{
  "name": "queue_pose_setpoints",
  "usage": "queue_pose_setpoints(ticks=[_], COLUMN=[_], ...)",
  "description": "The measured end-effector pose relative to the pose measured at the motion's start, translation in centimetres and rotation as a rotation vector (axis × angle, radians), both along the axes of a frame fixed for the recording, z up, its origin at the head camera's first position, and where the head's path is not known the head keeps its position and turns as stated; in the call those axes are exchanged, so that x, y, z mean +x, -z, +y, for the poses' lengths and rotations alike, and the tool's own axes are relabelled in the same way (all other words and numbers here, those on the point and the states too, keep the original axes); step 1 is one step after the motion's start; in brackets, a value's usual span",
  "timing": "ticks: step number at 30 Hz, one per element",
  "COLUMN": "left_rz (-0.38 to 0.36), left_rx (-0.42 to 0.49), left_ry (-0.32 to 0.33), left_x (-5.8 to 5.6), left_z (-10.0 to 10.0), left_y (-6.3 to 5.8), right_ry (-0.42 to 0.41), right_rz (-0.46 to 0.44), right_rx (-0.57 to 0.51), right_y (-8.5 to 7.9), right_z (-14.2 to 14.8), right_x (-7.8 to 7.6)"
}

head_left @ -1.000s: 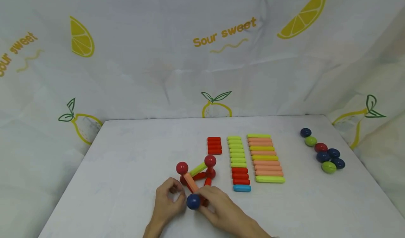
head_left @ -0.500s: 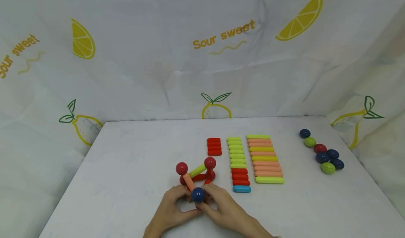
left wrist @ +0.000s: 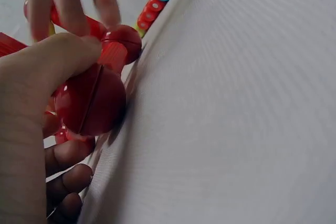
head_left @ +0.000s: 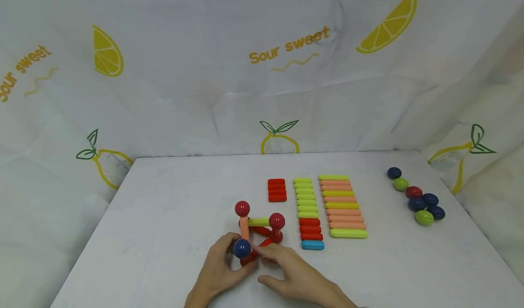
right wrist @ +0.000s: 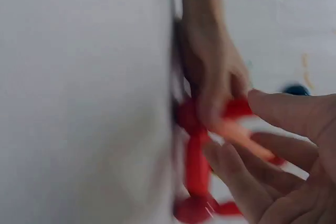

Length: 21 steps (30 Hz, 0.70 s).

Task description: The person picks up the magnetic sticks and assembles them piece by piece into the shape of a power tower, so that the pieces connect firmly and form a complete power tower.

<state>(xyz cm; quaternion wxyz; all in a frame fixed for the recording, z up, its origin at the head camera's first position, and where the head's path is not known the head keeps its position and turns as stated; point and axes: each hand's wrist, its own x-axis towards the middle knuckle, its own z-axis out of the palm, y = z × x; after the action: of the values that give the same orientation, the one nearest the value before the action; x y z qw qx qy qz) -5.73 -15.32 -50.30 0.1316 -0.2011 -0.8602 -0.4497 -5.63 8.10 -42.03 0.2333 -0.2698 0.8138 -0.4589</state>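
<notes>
A ball-and-stick frame stands on the table in front of me. Red balls (head_left: 277,220) sit at its corners, a blue ball (head_left: 242,248) tops the near corner, and a peach rod (head_left: 244,229) and a lime rod (head_left: 259,222) run along its upper side. My left hand (head_left: 219,265) grips the near corner; in the left wrist view its thumb presses beside the lower red ball (left wrist: 92,100). My right hand (head_left: 292,271) is at the frame's near right, thumb and fingers spread apart. Whether its fingertips touch the red rod (right wrist: 198,166) is unclear.
Short red rods (head_left: 277,190) lie behind the frame. To the right are a column of lime and red rods (head_left: 305,202) with a blue rod (head_left: 312,244), then longer peach, yellow and lime rods (head_left: 344,212). Loose balls (head_left: 416,204) lie farther right. A printed cloth hangs behind.
The frame has turned, its blue-topped corner first shifting right, then left. My left hand has come to grip that corner. My right hand has loosened from it and its thumb has spread away.
</notes>
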Motion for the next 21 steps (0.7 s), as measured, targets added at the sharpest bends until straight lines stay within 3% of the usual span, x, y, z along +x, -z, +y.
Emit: queue_pose_setpoints(ticks=[2, 4, 7, 10, 13, 17, 21], left_rz=[-0.037, -0.084, -0.121, -0.114, -0.111, -0.107, -0.042], left_rx=[0.009, 0.023, 0.042, 0.041, 0.027, 0.005, 0.044], left_ry=[-0.024, -0.042, -0.05, -0.027, -0.013, -0.019, -0.002], left_x=[0.0, 0.0, 0.0, 0.0, 0.1, 0.2, 0.2], left_z=[0.1, 0.2, 0.2, 0.1, 0.0, -0.1, -0.1], left_y=[-0.1, -0.2, -0.4, -0.4, -0.5, -0.4, -0.2], right_ry=[0.049, 0.137, 0.315, 0.429, 0.429, 0.414, 0.401], right_rz=[0.018, 0.105, 0.277, 0.344, 0.308, 0.298, 0.321], right_rx=[0.041, 0.103, 0.305, 0.498, 0.577, 0.602, 0.61], right_y=[-0.9, -1.7, -2.4, -2.1, -1.3, -0.4, 0.3], right_z=[1.6, 3.6, 6.7, 9.4, 10.9, 11.3, 11.2], right_x=[-0.5, -1.1, -2.1, -2.7, -3.1, -3.1, -3.3])
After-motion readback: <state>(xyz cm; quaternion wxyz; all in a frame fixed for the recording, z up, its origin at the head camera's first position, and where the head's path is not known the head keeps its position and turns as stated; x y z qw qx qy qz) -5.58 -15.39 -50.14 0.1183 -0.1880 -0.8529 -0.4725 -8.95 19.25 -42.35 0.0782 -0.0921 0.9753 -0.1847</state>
